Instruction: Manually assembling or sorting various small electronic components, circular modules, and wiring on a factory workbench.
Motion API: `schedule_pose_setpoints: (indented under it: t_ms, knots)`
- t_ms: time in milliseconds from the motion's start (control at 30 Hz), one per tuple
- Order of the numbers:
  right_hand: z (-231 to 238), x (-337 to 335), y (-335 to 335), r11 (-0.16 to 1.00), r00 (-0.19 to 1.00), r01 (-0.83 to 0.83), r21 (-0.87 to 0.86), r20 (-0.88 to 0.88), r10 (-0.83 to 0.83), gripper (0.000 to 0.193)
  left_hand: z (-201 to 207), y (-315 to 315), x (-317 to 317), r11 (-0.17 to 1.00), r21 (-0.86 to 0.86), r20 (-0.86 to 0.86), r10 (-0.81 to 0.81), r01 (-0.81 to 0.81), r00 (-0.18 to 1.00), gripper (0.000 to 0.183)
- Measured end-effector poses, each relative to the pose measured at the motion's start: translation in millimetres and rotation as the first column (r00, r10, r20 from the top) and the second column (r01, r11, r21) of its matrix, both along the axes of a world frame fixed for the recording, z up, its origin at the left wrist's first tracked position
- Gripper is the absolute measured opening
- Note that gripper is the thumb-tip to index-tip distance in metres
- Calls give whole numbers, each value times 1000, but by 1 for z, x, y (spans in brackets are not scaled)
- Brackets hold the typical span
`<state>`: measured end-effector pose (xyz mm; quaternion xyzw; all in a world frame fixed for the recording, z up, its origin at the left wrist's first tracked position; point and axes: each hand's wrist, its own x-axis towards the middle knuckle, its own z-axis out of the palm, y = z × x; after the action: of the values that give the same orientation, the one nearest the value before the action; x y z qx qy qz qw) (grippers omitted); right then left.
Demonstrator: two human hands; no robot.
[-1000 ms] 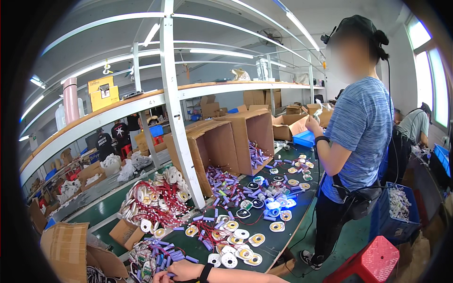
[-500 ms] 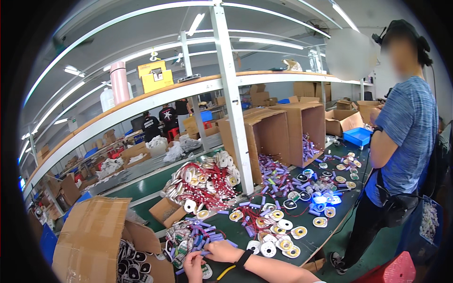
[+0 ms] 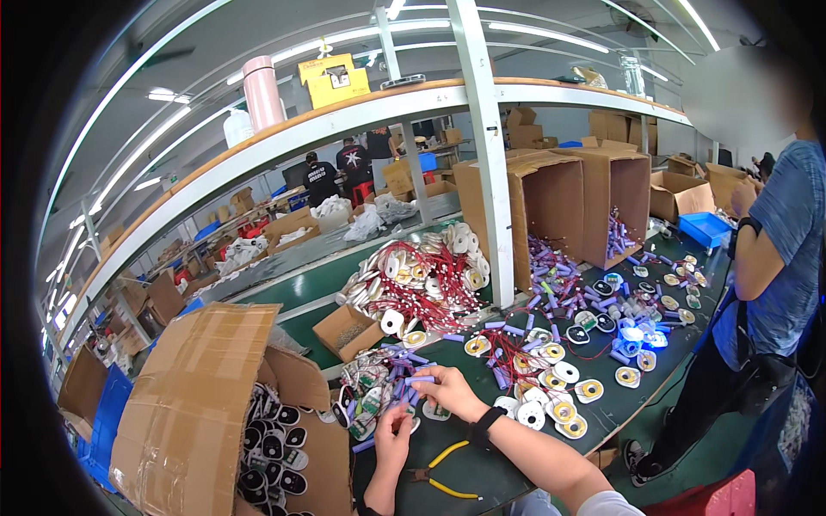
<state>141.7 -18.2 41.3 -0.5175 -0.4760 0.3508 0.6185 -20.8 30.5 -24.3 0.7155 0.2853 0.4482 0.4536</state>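
My right hand (image 3: 449, 393), with a black wristband, pinches a purple cylindrical battery (image 3: 419, 380) between thumb and fingers. Just below it, my left hand (image 3: 394, 434) is closed, its fingertips pressed together close to another purple battery; what they grip is too small to make out. Both hands are over the near edge of a pile of green circuit boards (image 3: 370, 400), wires and purple batteries. Yellow-handled pliers (image 3: 422, 474) lie on the dark green table below my right forearm, with their handles spread.
At left stands a large cardboard box (image 3: 194, 404) holding black-and-white casings (image 3: 274, 443). A small carton (image 3: 347, 333) sits behind the pile, near white discs with red wires (image 3: 413, 284). White round parts (image 3: 551, 396) lie right. A person (image 3: 779, 241) stands at far right.
My view has swung left, so the scene sits further right. Both hands have lifted slightly and parted a little, the right still pinching a battery. The pliers now show in full.
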Motion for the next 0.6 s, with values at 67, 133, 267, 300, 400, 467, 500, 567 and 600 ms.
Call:
schedule_pose_setpoints:
  t_ms: [67,133,267,300,400,467,500,567,600]
  knots:
    - [5,-2,-1,1000,999,-15,12,-49,16,21,-2,4,-1,997,79,-19,5,-4,1000,18]
    - [6,-3,-3,997,938,-78,-15,-340,68,19,-4,7,-4,971,239,-50,38,-25,998,10]
    - [1,5,-1,997,827,-68,28,-558,72,19,14,-10,-1,986,-161,48,-40,48,998,19]
    - [3,5,-3,997,815,-67,41,-574,79,20,16,-12,-1,986,-161,47,-34,41,998,19]
    - [4,8,-3,997,818,-14,72,-573,53,18,22,-15,-4,956,-286,165,-18,65,986,24]
    - [1,12,-3,999,819,21,46,-573,9,17,25,-15,-6,843,-528,274,55,102,960,26]
    - [1,11,-2,998,821,40,38,-571,-11,17,24,-15,-9,848,-515,298,41,125,954,28]
    - [3,11,-2,997,825,80,19,-562,-55,18,26,-14,-8,772,-601,353,25,206,935,28]
    - [4,12,-2,994,829,105,21,-554,-76,19,26,-14,-7,728,-632,400,13,265,916,29]
